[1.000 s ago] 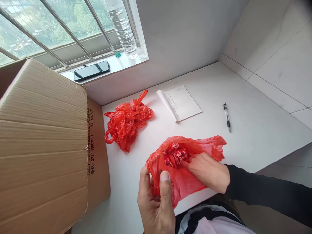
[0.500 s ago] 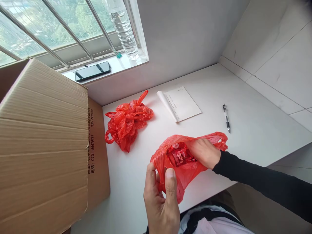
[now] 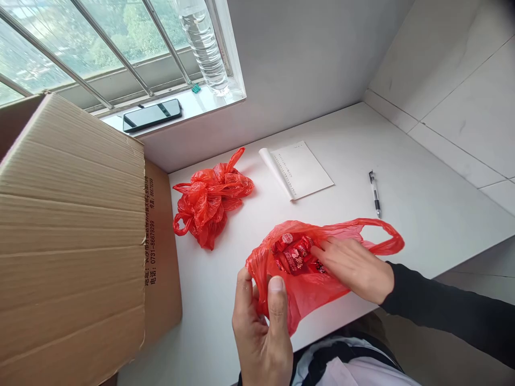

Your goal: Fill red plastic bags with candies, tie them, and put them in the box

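Observation:
My left hand (image 3: 263,324) grips the near left rim of a red plastic bag (image 3: 309,300) between thumb and fingers. The bag's mouth is spread open toward me. Inside lie several small red wrapped packets (image 3: 296,256) with printed characters. My right hand (image 3: 354,265) reaches into the mouth from the right, its fingers stretched out beside the packets. Its thumb is hidden, and I see nothing held in it. A looped handle of the bag lies to the right, above my right wrist.
A crumpled pile of red plastic bags (image 3: 211,201) lies left on the white table (image 3: 426,214). Behind are a notebook (image 3: 308,169) and a pen (image 3: 375,194). A large cardboard box (image 3: 72,241) stands at left. The windowsill holds a phone (image 3: 153,114) and a water bottle (image 3: 205,51).
My right hand has drawn back to the right, partly out of the bag, so its fingers and more packets show. The bag's right handle has spread out into a loop.

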Available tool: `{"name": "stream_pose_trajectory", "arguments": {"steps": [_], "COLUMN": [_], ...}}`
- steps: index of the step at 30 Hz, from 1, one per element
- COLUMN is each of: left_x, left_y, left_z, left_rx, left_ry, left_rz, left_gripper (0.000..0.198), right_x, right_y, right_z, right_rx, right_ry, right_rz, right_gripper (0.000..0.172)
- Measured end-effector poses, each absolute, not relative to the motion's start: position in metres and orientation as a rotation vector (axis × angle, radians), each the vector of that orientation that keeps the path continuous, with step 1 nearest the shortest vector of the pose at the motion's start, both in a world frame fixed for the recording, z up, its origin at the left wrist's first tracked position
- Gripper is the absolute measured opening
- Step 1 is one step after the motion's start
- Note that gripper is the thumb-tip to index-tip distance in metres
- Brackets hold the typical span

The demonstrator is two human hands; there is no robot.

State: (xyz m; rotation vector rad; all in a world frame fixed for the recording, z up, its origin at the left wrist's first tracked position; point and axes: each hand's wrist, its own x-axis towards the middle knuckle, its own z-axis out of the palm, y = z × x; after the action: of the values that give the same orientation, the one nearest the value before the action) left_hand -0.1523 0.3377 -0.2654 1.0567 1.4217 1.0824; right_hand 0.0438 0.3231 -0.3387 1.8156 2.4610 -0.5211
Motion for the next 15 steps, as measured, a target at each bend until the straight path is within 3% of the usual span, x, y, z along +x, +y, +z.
{"name": "stream_pose_trajectory", "arguments": {"steps": [5,15], "left_x": [-0.151,-0.152], "left_y": [0.337,0.335], "left_z": [-0.266,-0.265], "left_rx": [1.092,1.070], "left_ry": [1.385,1.410], "left_rz": [1.099,1.096], "left_gripper": [0.014,0.014], "right_x": [0.039,0.040], "right_y": [0.335,0.339], "right_z": [-0.353,-0.349], "right_rx": [1.773,1.787], "right_ry": [2.383,2.365], "right_rz": [-0.554,-0.573], "right_gripper": [0.025,0.020]}}
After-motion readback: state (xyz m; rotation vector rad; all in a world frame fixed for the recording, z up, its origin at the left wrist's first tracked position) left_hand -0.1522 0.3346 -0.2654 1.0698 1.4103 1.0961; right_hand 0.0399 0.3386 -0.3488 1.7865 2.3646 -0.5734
